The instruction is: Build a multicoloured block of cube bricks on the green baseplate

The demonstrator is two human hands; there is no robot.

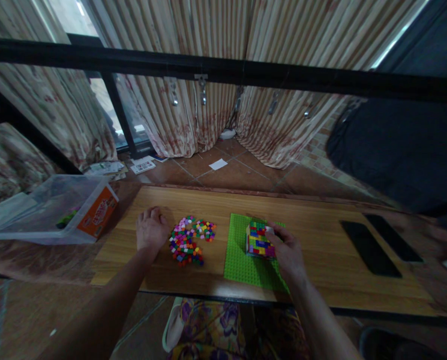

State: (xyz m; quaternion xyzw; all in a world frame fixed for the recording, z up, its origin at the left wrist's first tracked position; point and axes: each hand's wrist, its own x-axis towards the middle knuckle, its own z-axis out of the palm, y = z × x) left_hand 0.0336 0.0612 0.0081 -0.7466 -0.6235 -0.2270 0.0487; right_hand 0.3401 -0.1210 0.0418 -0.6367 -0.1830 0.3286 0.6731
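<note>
On green baseplate [242, 255], right hand [289, 250] at brick block's [259, 241] edge

The right hand [289, 250] touches a multicoloured brick block [260, 241] on the green baseplate [242, 267]; the left hand [151, 230] rests on the worktop [208, 200] beside loose bricks [183, 241].

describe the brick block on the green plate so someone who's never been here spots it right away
On the wooden table, find the flat green plate, to the right of the small loose cubes. The brick block sits on it, with the right hand at its right edge. Unlike the scattered cubes, it is one compact, many-coloured block.
</note>
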